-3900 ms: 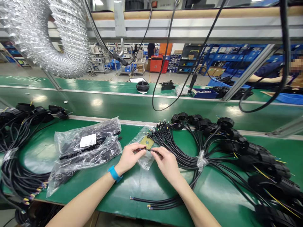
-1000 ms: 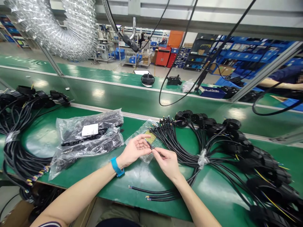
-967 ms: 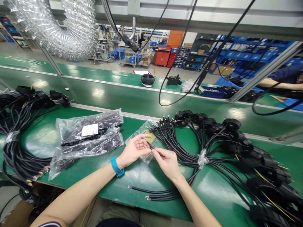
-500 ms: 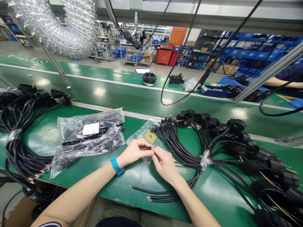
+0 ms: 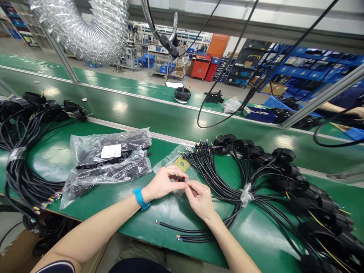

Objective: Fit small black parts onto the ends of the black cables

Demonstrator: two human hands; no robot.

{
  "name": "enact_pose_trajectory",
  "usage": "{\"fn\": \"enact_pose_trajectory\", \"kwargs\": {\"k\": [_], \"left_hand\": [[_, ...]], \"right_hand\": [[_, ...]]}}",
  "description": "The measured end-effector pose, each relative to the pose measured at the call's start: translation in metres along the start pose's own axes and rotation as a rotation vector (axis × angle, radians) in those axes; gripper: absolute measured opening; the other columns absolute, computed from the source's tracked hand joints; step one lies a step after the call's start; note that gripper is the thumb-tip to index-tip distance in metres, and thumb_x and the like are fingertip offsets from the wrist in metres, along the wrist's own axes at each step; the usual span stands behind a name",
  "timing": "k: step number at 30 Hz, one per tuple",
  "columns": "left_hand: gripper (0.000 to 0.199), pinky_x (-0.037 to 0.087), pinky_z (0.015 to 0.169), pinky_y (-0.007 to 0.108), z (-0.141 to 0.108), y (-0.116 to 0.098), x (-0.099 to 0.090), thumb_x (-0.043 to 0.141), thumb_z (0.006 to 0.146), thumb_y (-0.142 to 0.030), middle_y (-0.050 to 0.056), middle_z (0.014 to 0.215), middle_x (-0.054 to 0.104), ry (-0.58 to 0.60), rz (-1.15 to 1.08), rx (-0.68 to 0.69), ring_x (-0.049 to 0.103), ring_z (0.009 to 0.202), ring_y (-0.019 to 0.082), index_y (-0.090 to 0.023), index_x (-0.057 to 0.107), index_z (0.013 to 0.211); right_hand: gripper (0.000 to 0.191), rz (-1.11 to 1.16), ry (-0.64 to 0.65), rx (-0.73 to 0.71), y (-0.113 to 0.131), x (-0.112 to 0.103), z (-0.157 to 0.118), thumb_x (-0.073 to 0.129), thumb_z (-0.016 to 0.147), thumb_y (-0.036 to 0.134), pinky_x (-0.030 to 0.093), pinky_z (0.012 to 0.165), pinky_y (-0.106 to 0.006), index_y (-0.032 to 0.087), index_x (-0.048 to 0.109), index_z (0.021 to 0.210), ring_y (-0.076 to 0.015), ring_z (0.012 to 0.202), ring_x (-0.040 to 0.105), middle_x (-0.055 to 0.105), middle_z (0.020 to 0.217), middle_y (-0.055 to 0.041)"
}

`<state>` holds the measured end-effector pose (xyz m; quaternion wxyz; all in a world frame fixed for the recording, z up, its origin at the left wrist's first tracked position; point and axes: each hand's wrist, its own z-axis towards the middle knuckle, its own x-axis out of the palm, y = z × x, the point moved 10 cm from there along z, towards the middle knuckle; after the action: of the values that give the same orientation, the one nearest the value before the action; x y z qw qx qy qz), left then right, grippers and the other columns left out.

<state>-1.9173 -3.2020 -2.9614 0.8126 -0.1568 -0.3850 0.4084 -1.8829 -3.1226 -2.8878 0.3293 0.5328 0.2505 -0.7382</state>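
My left hand (image 5: 165,183), with a blue band on its wrist, pinches the end of a black cable (image 5: 179,177) whose small coloured wire tips show between the fingers. Against it, my right hand (image 5: 200,197) is closed on the same cable, fingertips almost touching the left ones. Just beyond the hands, a yellowish plate with a hole (image 5: 182,163) lies on a clear plastic bag (image 5: 167,157). To the right, a bundle of black cables (image 5: 218,182) is tied with clear wrap (image 5: 247,194). Several loose cable ends (image 5: 187,229) lie nearer the front edge.
Plastic bags of black parts (image 5: 110,163) lie on the green table (image 5: 133,216) at left. Another cable bundle (image 5: 25,178) is at far left. Black round housings (image 5: 309,193) fill the right side. A cable loop (image 5: 212,126) hangs ahead. A person's arm (image 5: 338,108) shows at far right.
The camera view has shifted slightly. My fingers have changed their hold a little at the cable end, and the coloured wires show more clearly. Both hands remain together.
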Motion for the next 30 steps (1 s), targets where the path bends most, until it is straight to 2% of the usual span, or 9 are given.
{"fn": "enact_pose_trajectory", "kwargs": {"k": [4, 6, 9, 13, 16, 22, 27, 30], "left_hand": [[0.041, 0.049, 0.081, 0.025, 0.002, 0.009, -0.003, 0.078, 0.071, -0.032, 0.009, 0.099, 0.06, -0.015, -0.12, -0.043, 0.059, 0.09, 0.015, -0.012, 0.071, 0.106], [0.037, 0.049, 0.082, 0.025, 0.003, 0.014, -0.005, 0.077, 0.072, -0.031, 0.009, 0.1, 0.062, -0.031, -0.179, -0.075, 0.06, 0.091, 0.015, -0.012, 0.071, 0.103], [0.026, 0.048, 0.082, 0.025, 0.006, 0.014, -0.01, 0.074, 0.076, -0.03, 0.009, 0.097, 0.064, -0.049, -0.14, -0.063, 0.06, 0.09, 0.015, -0.011, 0.073, 0.093], [0.026, 0.046, 0.082, 0.025, 0.006, 0.017, -0.011, 0.075, 0.075, -0.032, 0.009, 0.094, 0.064, -0.081, -0.078, -0.059, 0.06, 0.089, 0.015, -0.013, 0.075, 0.093], [0.025, 0.046, 0.082, 0.025, 0.003, 0.021, -0.007, 0.075, 0.075, -0.031, 0.009, 0.093, 0.063, -0.099, -0.119, -0.056, 0.059, 0.088, 0.015, -0.011, 0.074, 0.09], [0.025, 0.046, 0.08, 0.022, 0.001, 0.03, 0.007, 0.076, 0.074, -0.029, 0.008, 0.093, 0.061, -0.056, -0.292, -0.101, 0.059, 0.085, 0.011, -0.009, 0.071, 0.088], [0.025, 0.046, 0.081, 0.021, 0.004, 0.027, 0.002, 0.075, 0.075, -0.029, 0.007, 0.092, 0.062, -0.067, -0.252, -0.089, 0.059, 0.085, 0.01, -0.009, 0.071, 0.089], [0.024, 0.046, 0.082, 0.021, 0.005, 0.022, -0.005, 0.075, 0.076, -0.031, 0.007, 0.092, 0.062, -0.087, -0.191, -0.043, 0.059, 0.086, 0.011, -0.01, 0.073, 0.089]], "right_hand": [[0.009, 0.001, -0.019, 0.0, -0.003, -0.002, 0.002, 0.056, 0.089, 0.016, 0.034, 0.057, -0.024, 0.012, 0.063, 0.085, -0.0094, 0.061, 0.045, 0.052, 0.07, -0.0033], [0.008, -0.01, -0.03, -0.003, -0.002, -0.003, 0.003, 0.056, 0.09, 0.015, 0.032, 0.056, -0.024, 0.012, 0.063, 0.087, -0.0093, 0.061, 0.043, 0.05, 0.07, -0.0031], [0.009, -0.03, -0.015, -0.005, -0.001, -0.002, 0.004, 0.053, 0.091, 0.015, 0.033, 0.059, -0.024, 0.012, 0.062, 0.089, -0.0089, 0.064, 0.044, 0.049, 0.072, -0.003], [0.011, -0.025, 0.018, -0.017, 0.001, 0.001, 0.004, 0.051, 0.094, 0.015, 0.035, 0.063, -0.023, 0.012, 0.059, 0.087, -0.0084, 0.068, 0.045, 0.05, 0.074, -0.0026], [0.014, 0.008, 0.015, -0.022, 0.001, 0.0, 0.003, 0.051, 0.093, 0.014, 0.033, 0.06, -0.023, 0.012, 0.058, 0.081, -0.008, 0.065, 0.044, 0.048, 0.07, -0.0017], [0.016, 0.052, -0.002, -0.031, 0.003, -0.002, 0.003, 0.051, 0.092, 0.011, 0.031, 0.058, -0.022, 0.012, 0.056, 0.076, -0.0077, 0.062, 0.04, 0.044, 0.065, -0.0011], [0.013, 0.056, 0.013, -0.03, 0.0, 0.0, 0.004, 0.052, 0.092, 0.011, 0.033, 0.059, -0.022, 0.012, 0.058, 0.08, -0.0076, 0.064, 0.042, 0.045, 0.068, -0.0015], [0.008, 0.008, 0.002, -0.09, 0.004, -0.001, 0.006, 0.053, 0.091, 0.009, 0.034, 0.06, -0.021, 0.013, 0.059, 0.088, -0.0071, 0.066, 0.043, 0.048, 0.072, -0.0015]]}}
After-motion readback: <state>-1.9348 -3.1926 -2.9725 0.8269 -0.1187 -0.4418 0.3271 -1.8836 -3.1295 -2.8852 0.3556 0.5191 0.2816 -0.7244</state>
